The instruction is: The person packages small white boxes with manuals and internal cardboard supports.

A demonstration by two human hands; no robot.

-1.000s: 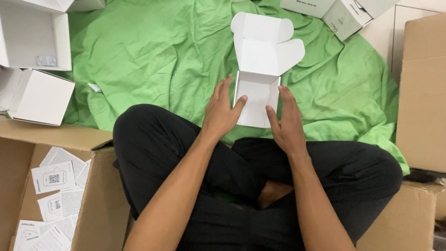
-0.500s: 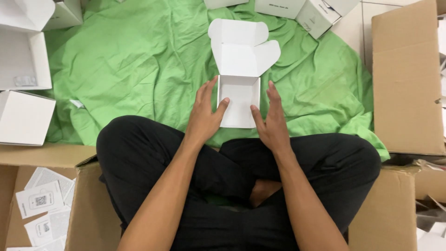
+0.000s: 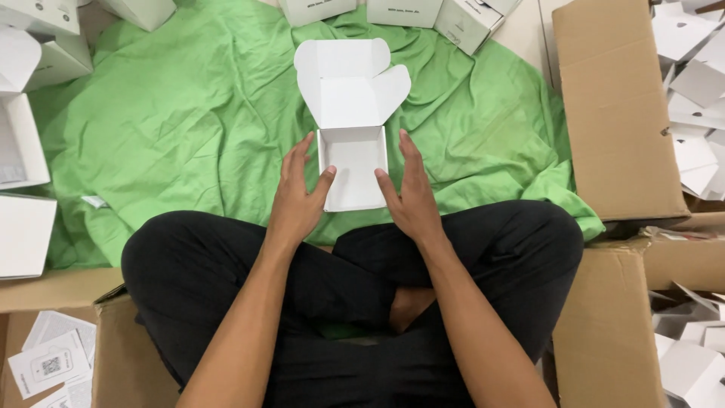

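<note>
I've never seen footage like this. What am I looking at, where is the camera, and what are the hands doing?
There is no machine here: a person sits cross-legged on the floor, and a camera worn on their head looks down at their own arms. The left hand and right hand press on either side of a small white box with its lid flaps standing open. It rests on a crumpled green cloth. More white boxes lie around the edges, a large brown carton sits to the right, and printed paper slips lie in a carton at lower left.

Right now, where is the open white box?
In the head view, the open white box sits centre frame on the green cloth, between the left hand and right hand.
</note>
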